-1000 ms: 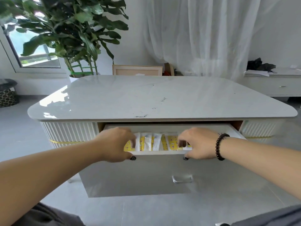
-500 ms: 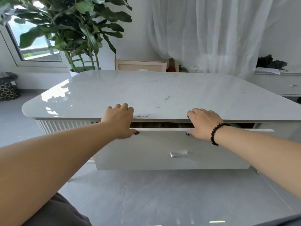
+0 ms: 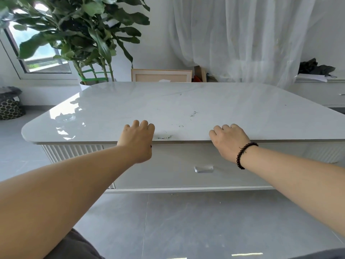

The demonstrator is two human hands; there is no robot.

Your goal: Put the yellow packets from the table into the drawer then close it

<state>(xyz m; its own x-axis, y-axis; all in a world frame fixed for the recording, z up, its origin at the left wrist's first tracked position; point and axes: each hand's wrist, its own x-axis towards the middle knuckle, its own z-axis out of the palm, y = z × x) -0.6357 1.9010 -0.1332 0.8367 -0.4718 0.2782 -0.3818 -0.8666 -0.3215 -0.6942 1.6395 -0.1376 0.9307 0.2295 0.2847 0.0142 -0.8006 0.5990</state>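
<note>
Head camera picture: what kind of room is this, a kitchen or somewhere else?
Probably a living room in a home, not a kitchen. A low white table with a drawer stands on a tiled floor, a big potted plant sits by a window, and sheer curtains hang behind.

drawer (image 3: 186, 165) under table (image 3: 186, 105) | plant (image 3: 74, 34) behind-left | frame (image 3: 161, 75) behind

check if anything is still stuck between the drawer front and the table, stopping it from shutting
Nothing visible does. The drawer front sits under the table edge with no gap or packet showing. The left hand and right hand lie over the table edge, fingertips hidden.
</note>
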